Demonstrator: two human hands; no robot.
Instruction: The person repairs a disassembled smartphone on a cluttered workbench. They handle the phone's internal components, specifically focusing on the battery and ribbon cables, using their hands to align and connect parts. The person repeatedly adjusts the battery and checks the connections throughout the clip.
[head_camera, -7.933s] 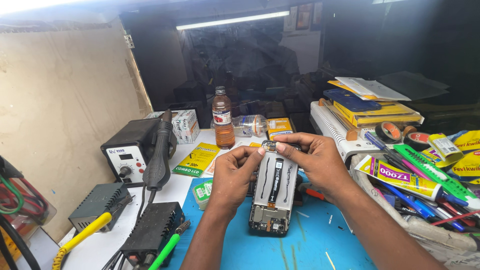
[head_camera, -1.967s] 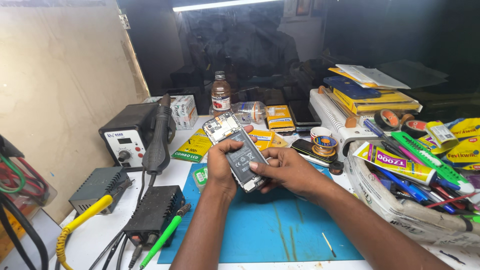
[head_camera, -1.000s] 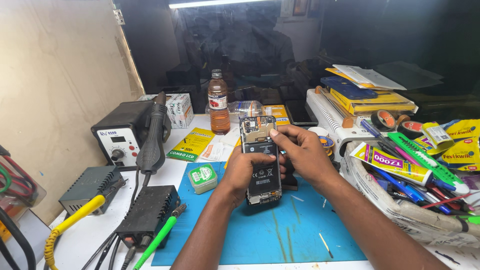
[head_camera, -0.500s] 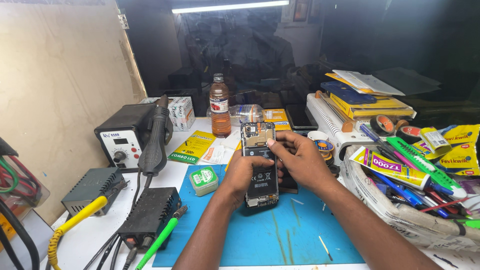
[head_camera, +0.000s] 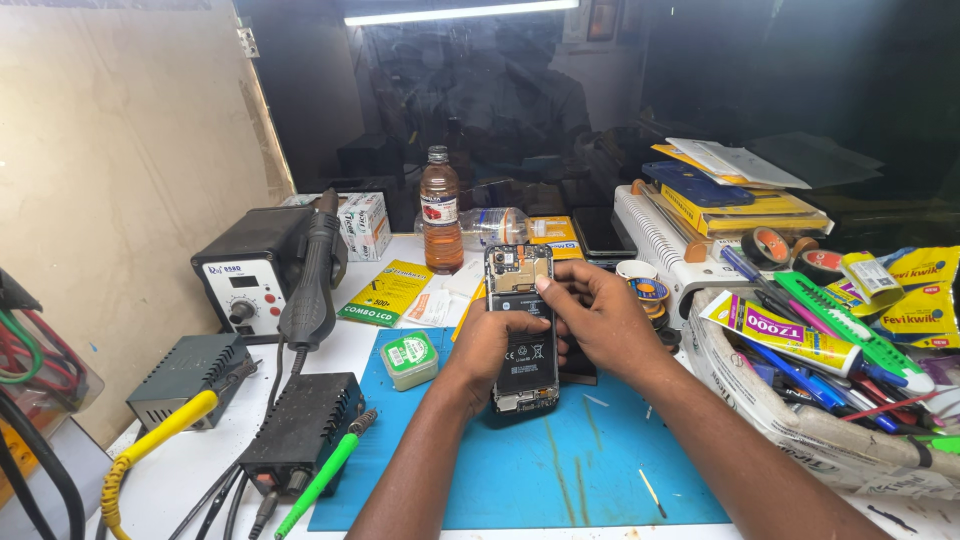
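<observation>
An opened smartphone (head_camera: 523, 335) with its back cover off, showing the black battery and circuit board, is held upright over the blue work mat (head_camera: 540, 470). My left hand (head_camera: 487, 345) grips the phone's left edge from below. My right hand (head_camera: 598, 312) holds the right side, with a fingertip pressing near the top of the battery.
A hot-air rework station (head_camera: 250, 277) with its handle stands at the left, with two small black boxes (head_camera: 300, 420) and cables in front. A brown liquid bottle (head_camera: 440, 212) stands behind. A green-lidded tin (head_camera: 408, 357) sits on the mat. A white basket (head_camera: 800, 420) of tools and glue tubes is at the right.
The phone was turned from a tilted position to upright with its open back facing me. My right fingers moved onto the upper part of the battery.
</observation>
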